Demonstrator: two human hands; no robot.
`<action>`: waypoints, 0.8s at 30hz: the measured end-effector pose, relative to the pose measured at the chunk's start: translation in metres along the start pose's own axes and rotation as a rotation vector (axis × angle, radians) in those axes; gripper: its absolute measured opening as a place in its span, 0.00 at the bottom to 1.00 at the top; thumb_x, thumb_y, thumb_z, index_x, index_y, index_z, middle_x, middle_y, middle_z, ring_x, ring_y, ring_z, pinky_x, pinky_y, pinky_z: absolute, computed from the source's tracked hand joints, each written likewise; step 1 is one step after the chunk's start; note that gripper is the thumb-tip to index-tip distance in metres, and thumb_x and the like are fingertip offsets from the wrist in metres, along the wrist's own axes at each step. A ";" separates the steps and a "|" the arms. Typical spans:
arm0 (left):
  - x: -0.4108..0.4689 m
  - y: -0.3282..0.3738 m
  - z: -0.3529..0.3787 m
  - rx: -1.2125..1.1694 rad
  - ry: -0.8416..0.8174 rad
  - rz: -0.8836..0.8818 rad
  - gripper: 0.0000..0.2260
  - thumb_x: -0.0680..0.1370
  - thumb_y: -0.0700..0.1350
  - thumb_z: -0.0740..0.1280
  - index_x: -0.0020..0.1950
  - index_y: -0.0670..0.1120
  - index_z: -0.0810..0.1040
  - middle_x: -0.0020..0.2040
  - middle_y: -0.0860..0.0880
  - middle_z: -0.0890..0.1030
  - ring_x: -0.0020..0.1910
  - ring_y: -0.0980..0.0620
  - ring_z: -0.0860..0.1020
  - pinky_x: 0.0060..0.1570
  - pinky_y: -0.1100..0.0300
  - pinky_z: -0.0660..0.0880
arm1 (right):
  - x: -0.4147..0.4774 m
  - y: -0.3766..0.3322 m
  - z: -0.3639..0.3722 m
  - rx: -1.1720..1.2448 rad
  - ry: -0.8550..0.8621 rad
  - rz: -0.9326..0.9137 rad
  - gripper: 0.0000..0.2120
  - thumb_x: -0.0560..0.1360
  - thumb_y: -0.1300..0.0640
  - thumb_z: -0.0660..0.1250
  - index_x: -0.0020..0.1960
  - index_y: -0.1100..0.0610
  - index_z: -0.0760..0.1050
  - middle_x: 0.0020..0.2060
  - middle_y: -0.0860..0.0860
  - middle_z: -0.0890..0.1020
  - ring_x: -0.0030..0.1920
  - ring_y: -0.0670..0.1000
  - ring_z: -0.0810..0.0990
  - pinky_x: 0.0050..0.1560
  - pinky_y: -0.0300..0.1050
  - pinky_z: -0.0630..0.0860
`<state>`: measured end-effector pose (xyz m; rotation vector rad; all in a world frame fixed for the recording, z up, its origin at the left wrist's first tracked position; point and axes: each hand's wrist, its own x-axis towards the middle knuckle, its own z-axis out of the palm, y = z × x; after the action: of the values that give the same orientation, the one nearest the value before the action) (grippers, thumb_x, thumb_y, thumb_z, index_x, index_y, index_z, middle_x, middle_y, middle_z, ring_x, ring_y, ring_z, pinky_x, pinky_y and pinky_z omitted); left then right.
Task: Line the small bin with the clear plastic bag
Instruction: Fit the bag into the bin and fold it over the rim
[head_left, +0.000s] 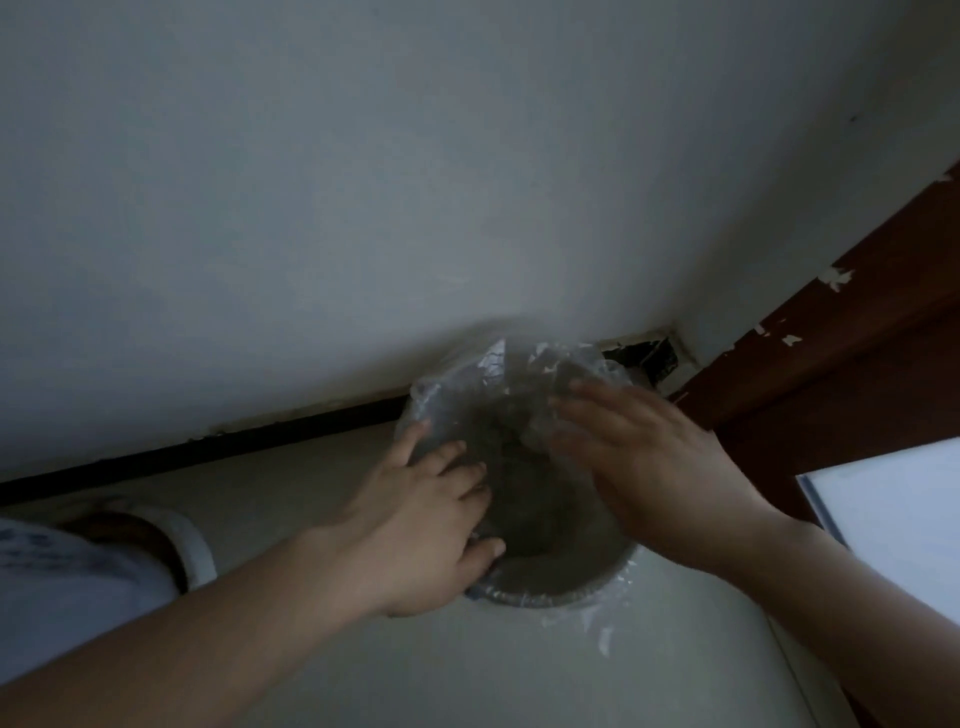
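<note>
From the head camera, the only view I have, I look down into the small bin (550, 582) standing on the pale floor (467, 675) close to the wall (363, 182), its mouth facing up at me. The clear plastic bag (498, 374) is already draped over it: film bunches at the far rim and a flap hangs outside the near-right edge. My left hand (421, 525) lies spread and flat on the left rim, fingers reaching inward and pressing film, not pinching anything. My right hand (644, 457) hovers loose and blurred over the far-right rim; whether it grips film I cannot tell. The slack lies just ahead of the right fingertips, so I judge that hand nearer for tucking it down.
</note>
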<state>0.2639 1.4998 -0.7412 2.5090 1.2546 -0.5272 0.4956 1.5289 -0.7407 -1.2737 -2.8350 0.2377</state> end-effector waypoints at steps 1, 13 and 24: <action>-0.004 0.000 -0.001 0.022 0.022 0.014 0.28 0.79 0.62 0.47 0.73 0.50 0.65 0.74 0.51 0.66 0.76 0.49 0.55 0.72 0.45 0.37 | 0.006 -0.007 0.003 -0.090 -0.156 -0.047 0.25 0.75 0.57 0.61 0.72 0.51 0.64 0.75 0.52 0.63 0.76 0.55 0.56 0.72 0.54 0.45; -0.007 -0.001 0.005 0.189 -0.117 0.016 0.32 0.77 0.66 0.42 0.61 0.51 0.78 0.56 0.44 0.82 0.65 0.43 0.70 0.73 0.42 0.41 | 0.033 -0.022 0.020 -0.556 -0.913 0.141 0.35 0.76 0.37 0.54 0.77 0.52 0.50 0.77 0.54 0.55 0.77 0.57 0.46 0.75 0.60 0.41; 0.031 -0.012 -0.001 0.273 0.019 -0.165 0.34 0.76 0.67 0.48 0.77 0.49 0.52 0.79 0.42 0.46 0.77 0.45 0.42 0.71 0.43 0.32 | -0.046 -0.049 0.001 0.209 -0.418 -0.125 0.28 0.76 0.34 0.51 0.74 0.43 0.56 0.73 0.46 0.67 0.73 0.47 0.60 0.73 0.45 0.47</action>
<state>0.2716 1.5291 -0.7549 2.6457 1.4960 -0.7619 0.4901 1.4623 -0.7329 -1.1090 -3.0966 0.8641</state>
